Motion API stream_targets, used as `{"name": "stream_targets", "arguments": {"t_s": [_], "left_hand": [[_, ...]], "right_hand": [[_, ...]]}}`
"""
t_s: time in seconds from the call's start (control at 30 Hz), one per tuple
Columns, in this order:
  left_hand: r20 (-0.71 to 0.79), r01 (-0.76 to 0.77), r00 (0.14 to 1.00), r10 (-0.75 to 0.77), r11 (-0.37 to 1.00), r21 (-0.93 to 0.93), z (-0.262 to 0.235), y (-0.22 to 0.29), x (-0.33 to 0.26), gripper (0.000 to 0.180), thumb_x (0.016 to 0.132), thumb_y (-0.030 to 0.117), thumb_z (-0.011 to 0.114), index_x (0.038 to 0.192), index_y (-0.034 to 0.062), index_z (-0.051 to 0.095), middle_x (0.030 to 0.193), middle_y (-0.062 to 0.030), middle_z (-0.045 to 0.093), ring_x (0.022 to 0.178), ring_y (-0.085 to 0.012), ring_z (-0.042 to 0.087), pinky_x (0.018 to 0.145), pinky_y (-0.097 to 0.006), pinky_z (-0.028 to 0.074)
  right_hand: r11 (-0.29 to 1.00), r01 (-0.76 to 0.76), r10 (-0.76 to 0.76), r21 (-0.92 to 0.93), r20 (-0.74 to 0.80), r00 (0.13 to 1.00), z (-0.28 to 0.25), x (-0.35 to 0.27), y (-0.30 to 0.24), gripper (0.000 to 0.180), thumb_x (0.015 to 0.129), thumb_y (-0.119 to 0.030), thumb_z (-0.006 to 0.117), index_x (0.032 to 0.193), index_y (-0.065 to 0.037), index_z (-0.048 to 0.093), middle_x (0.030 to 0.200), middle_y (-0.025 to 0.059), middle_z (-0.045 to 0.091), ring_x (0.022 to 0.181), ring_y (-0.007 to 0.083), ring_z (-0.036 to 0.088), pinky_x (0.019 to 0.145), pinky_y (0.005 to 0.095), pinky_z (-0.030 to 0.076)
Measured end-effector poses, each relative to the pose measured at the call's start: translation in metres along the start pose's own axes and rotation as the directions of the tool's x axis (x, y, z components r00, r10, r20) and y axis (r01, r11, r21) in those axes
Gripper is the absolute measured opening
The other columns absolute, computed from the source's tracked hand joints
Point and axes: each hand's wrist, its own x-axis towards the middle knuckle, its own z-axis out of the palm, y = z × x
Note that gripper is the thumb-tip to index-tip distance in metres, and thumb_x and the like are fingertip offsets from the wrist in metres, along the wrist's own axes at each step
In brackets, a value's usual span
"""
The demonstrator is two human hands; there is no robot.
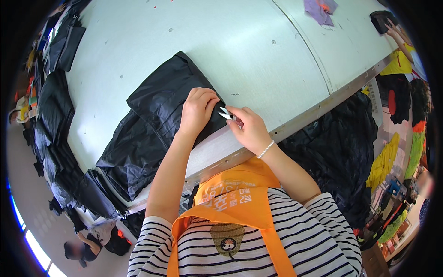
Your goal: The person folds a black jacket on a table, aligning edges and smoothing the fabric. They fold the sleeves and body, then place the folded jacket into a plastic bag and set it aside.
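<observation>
A black garment (pixel 159 99) of thin, slightly shiny fabric lies partly folded on the pale table in front of me. My left hand (pixel 198 111) is closed, its fingers pinching the garment near its right edge. Just beside it, my right hand (pixel 251 131) grips a small pair of thread snips (pixel 225 113), whose pale blades point left toward the pinched fabric. The blade tips are a little apart. What exactly lies between my left fingertips is too small to make out.
Stacked black garments (pixel 53 115) line the table's left side. Below the table's metal edge (pixel 318 107), a heap of black fabric (pixel 332 143) hangs at the right. A purple cloth scrap (pixel 320 11) lies at the far right. Another person's hand (pixel 392 30) holds a black piece there.
</observation>
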Motion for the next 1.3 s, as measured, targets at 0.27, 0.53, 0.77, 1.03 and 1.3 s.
{"name": "stream_targets", "arguments": {"t_s": [0.27,0.53,0.77,1.03,1.3], "left_hand": [[0.019,0.025,0.999,-0.025,1.000,-0.005,0.003,-0.002,0.004,0.006,0.076,0.003,0.066,0.081,0.0016,0.065,0.089,-0.0085,0.065,0.085,-0.0268,0.059,0.074,-0.035,0.048],[0.030,0.056,0.998,-0.056,0.998,-0.001,0.007,-0.002,0.004,0.005,0.076,0.004,0.066,0.080,0.0015,0.065,0.089,-0.0082,0.065,0.085,-0.0263,0.058,0.075,-0.035,0.048],[0.006,0.090,0.996,-0.090,0.996,-0.012,0.008,0.000,0.004,0.005,0.077,0.004,0.066,0.080,0.0007,0.064,0.089,-0.0090,0.065,0.085,-0.0260,0.059,0.075,-0.034,0.048],[-0.021,0.221,0.973,-0.231,0.953,-0.208,-0.034,0.042,-0.049,0.006,0.077,-0.001,0.062,0.075,0.0007,0.057,0.081,-0.0116,0.061,0.076,-0.0277,0.058,0.071,-0.035,0.047],[0.124,0.557,0.789,-0.602,0.786,0.268,-0.099,0.070,-0.210,0.025,0.079,0.024,0.068,0.066,0.0042,0.060,0.068,-0.0121,0.060,0.066,-0.0324,0.058,0.060,-0.042,0.046]], "right_hand": [[0.992,-0.126,0.125,-0.010,-0.098,0.987,0.011,0.014,0.001,0.019,0.082,-0.017,0.063,0.095,-0.005,0.060,0.075,0.0112,0.061,0.067,0.0296,0.060,0.061,0.0385,0.047],[0.988,-0.065,0.046,-0.140,-0.140,0.989,0.015,0.023,0.002,0.016,0.082,-0.016,0.062,0.094,-0.006,0.059,0.081,0.0124,0.063,0.071,0.0317,0.062,0.062,0.0404,0.048],[0.981,-0.036,0.010,-0.190,-0.135,0.991,0.015,0.028,0.008,0.012,0.083,-0.014,0.060,0.093,-0.007,0.060,0.082,0.0128,0.063,0.071,0.0333,0.061,0.063,0.0415,0.049],[0.998,0.058,-0.055,0.006,-0.204,0.977,-0.019,0.035,0.015,0.017,0.084,-0.013,0.066,0.099,-0.007,0.063,0.071,0.0053,0.063,0.061,0.0152,0.059,0.058,0.0271,0.048],[0.849,-0.109,-0.189,-0.517,-0.490,0.851,-0.156,0.111,0.161,0.028,0.082,-0.012,0.067,0.108,-0.005,0.061,0.102,0.0122,0.059,0.095,0.0280,0.059,0.081,0.0378,0.049]]}}
